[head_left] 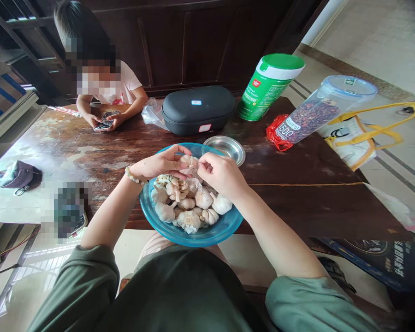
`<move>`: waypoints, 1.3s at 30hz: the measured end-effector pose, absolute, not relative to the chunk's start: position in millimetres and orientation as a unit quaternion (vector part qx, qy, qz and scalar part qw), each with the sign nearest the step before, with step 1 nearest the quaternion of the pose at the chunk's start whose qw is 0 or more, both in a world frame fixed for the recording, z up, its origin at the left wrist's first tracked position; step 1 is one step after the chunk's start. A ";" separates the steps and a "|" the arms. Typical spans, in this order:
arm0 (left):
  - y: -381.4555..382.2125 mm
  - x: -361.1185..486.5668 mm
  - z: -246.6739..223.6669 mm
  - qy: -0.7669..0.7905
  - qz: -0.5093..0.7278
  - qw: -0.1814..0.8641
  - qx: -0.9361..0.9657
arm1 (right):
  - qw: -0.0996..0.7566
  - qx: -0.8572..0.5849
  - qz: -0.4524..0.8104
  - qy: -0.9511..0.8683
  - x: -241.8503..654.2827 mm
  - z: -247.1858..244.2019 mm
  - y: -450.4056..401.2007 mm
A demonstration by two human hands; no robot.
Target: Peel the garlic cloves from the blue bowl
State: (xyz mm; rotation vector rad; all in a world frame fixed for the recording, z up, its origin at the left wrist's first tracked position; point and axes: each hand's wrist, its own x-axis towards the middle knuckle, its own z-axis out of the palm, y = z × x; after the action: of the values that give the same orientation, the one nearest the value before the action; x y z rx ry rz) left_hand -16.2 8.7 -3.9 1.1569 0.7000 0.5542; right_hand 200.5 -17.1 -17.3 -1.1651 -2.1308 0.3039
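Note:
A blue plastic basin (228,229) at the table's front edge holds several garlic bulbs (189,221). Above its far side, my left hand (164,163) has its fingers closed around one garlic bulb (189,162). My right hand (221,173) meets that bulb from the right, its fingers curled and pinched at the bulb's side. Whatever sits between the right fingertips is hidden by the hand. Just behind the basin's right rim stands a shallow metal bowl (228,148).
Behind the basin lie a black case (198,110), a green tin (268,87) and a clear jar (318,110) on a red bag. At the back left another person (124,87) holds a phone (106,121). A purple pouch (19,174) and another phone (71,210) lie left.

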 end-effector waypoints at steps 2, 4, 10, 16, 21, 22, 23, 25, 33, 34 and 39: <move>9.2 -16.6 -4.3 0.316 0.254 0.744 0.531 | 0.343 -0.449 0.120 -0.816 200.7 -16.4 -17.6; 9.7 -16.8 -4.8 0.312 0.254 0.743 0.534 | 0.348 -0.448 0.123 -0.814 200.8 -15.4 -18.1; 10.7 -16.7 -7.1 0.315 0.279 0.737 0.529 | 0.358 -0.442 0.128 -0.812 200.9 -13.3 -18.5; 10.9 -14.4 -6.1 0.336 0.322 0.716 0.520 | 0.369 -0.416 0.127 -0.822 200.5 -10.3 -21.4; 10.2 -12.6 -3.0 0.341 0.361 0.706 0.504 | 0.336 -0.421 0.136 -0.832 200.2 -10.6 -22.4; 10.4 -12.9 -2.9 0.336 0.360 0.710 0.503 | 0.323 -0.423 0.137 -0.835 200.0 -11.1 -22.0; 10.6 -13.3 -2.9 0.331 0.358 0.714 0.502 | 0.313 -0.425 0.138 -0.838 199.9 -11.4 -21.5; 11.2 -14.1 -3.4 0.323 0.346 0.723 0.503 | 0.302 -0.427 0.138 -0.841 199.5 -11.4 -20.7; 11.2 -15.3 -5.3 0.324 0.297 0.717 0.541 | 0.338 -0.460 0.158 -0.806 199.6 -10.0 -20.3; 11.1 -15.4 -5.8 0.324 0.298 0.716 0.542 | 0.338 -0.458 0.163 -0.806 199.5 -10.5 -20.2; 11.3 -15.9 -7.5 0.313 0.297 0.706 0.561 | 0.335 -0.453 0.167 -0.809 199.4 -12.4 -19.9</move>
State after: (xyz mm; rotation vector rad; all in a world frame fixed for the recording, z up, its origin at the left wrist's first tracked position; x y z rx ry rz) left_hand -15.9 11.3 -7.5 1.2464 0.6952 0.6605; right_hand 199.4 -19.9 -12.4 -1.1823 -2.1104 0.4365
